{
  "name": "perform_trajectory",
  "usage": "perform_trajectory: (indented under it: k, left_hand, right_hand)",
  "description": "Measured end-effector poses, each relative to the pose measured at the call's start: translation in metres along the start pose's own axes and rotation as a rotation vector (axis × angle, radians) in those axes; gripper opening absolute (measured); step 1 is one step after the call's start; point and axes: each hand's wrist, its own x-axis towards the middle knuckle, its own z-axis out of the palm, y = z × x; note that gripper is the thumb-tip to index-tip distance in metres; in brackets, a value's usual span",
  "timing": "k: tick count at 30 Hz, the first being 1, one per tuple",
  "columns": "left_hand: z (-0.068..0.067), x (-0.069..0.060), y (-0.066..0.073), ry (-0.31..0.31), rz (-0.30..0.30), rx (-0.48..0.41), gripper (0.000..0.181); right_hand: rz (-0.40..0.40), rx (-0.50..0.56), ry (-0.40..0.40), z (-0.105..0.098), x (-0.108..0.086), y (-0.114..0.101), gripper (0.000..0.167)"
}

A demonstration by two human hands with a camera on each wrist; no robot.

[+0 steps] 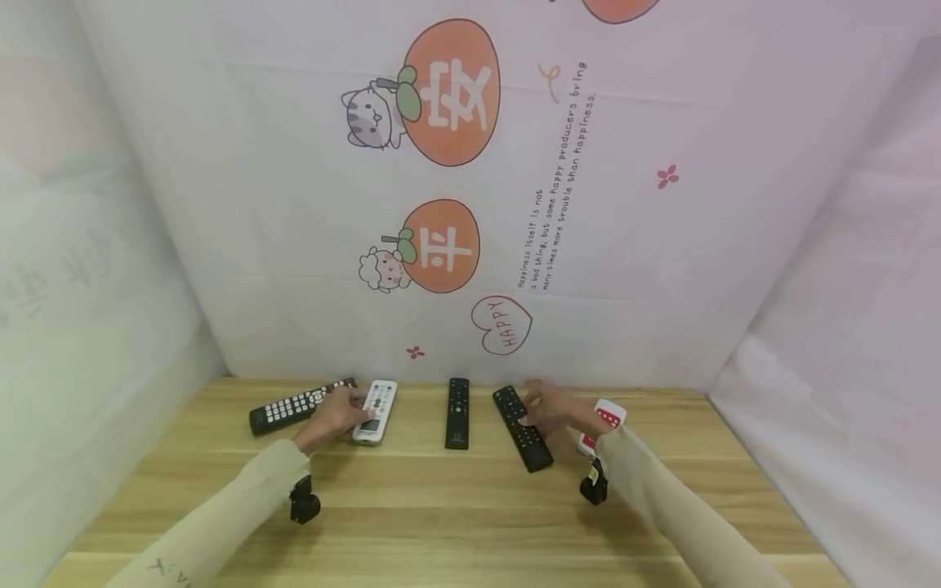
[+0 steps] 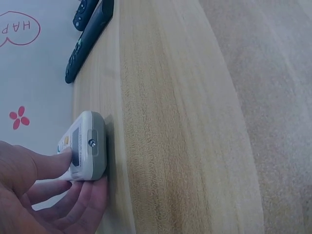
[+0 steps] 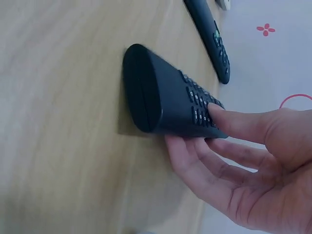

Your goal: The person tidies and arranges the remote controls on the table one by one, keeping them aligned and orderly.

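Left hand [image 1: 336, 415] pinches white remote [image 1: 380, 402], right hand [image 1: 557, 408] black remote [image 1: 531, 447], grips snug; right arm [image 1: 672, 514] part-hides red-white remote [image 1: 611, 414].

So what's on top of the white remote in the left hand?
The left hand rests its thumb on the white remote, by the screen; some buttons show. Whatever the thumb covers can't be seen.
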Motion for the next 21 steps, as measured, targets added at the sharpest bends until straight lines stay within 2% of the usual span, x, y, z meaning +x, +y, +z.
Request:
perform_trajectory:
  k: [4,12,21]
  left_hand:
    - [0.001,0.000,0.000,-0.007,-0.006,-0.013,0.050]
    - [0.001,-0.001,0.000,-0.014,0.007,-0.015,0.049]
    - [0.000,0.000,0.003,0.002,-0.035,0.018,0.049]
  right_hand:
    - [0.049,0.141,-0.019,0.002,-0.001,0.002,0.064]
    - [0.074,0.286,-0.013,0.007,-0.011,0.011,0.060]
    - [0.072,0.429,-0.053,0.017,-0.034,0.007,0.061]
